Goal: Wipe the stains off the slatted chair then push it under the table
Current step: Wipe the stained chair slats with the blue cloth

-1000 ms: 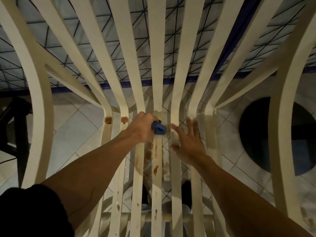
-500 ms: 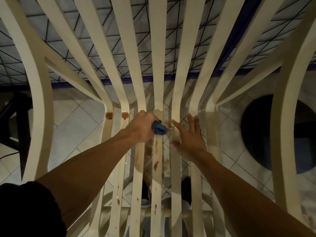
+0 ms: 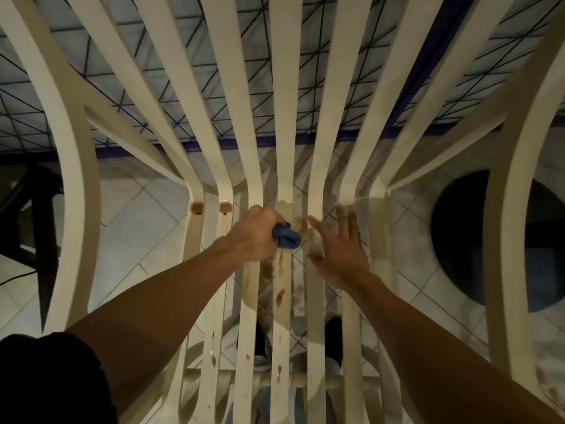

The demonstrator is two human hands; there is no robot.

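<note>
A cream slatted chair (image 3: 284,117) fills the view, its back slats fanning upward and its seat slats running toward me. Brown stains (image 3: 279,296) dot the middle seat slats, and two brown patches (image 3: 211,207) sit at the seat's back bend on the left. My left hand (image 3: 255,232) grips a bunched blue cloth (image 3: 286,237) against a centre slat near that bend. My right hand (image 3: 341,249) lies beside it with fingers spread flat on the slats to the right.
Behind the chair stands a table (image 3: 305,71) with a checked blue-lined cloth and a dark blue edge. White floor tiles (image 3: 134,234) show between the slats. A dark round object (image 3: 458,240) is on the floor at right, dark furniture (image 3: 27,215) at left.
Little differs: the view has shifted slightly and both hands stay at the seat's back bend, the left still holding the cloth on the centre slat.
</note>
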